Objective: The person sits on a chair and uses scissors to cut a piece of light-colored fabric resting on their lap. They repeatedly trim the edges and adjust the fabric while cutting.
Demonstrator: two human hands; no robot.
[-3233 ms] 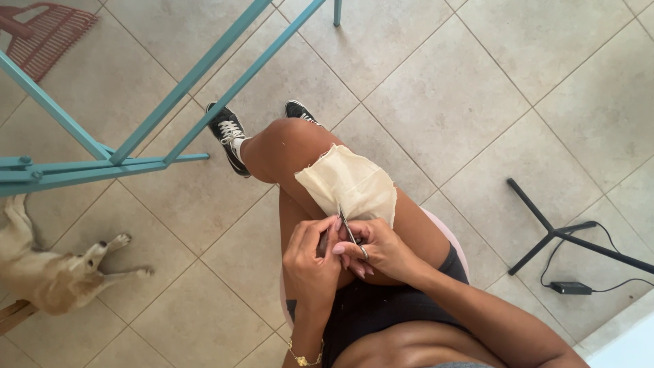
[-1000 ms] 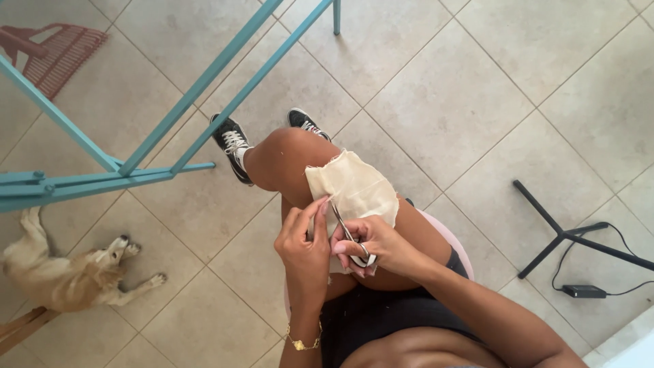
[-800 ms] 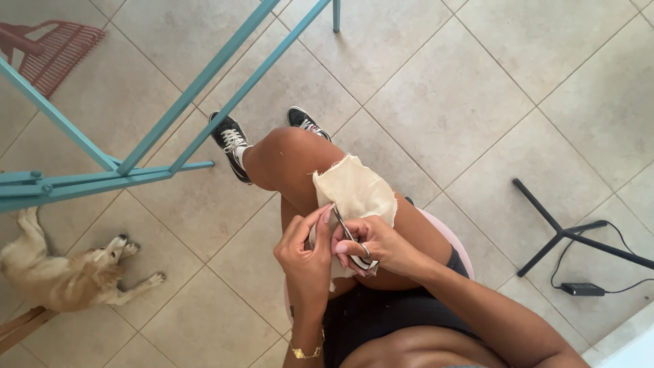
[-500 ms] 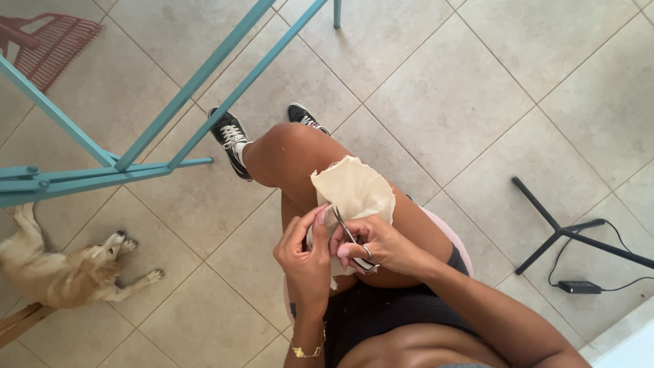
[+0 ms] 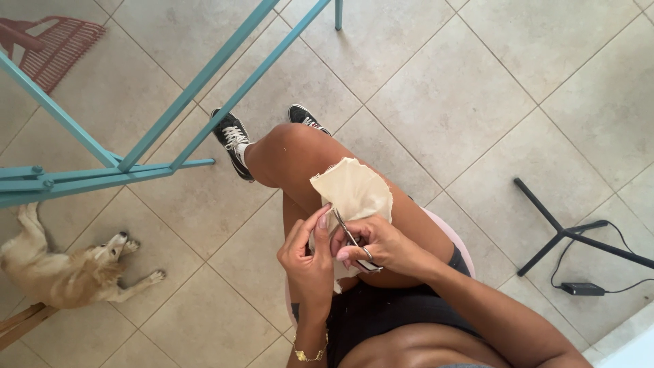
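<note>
head view: right hand grips scissors mid-cut; left hand pinches cream cloth. next, steady blade advance.

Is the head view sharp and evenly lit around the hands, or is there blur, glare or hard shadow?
Head view: soft, even daylight with no glare; the left hand, right hand, scissors and cream fabric are sharp; the turquoise frame casts only faint shadows; slight wide-angle stretch at the edges.
</note>
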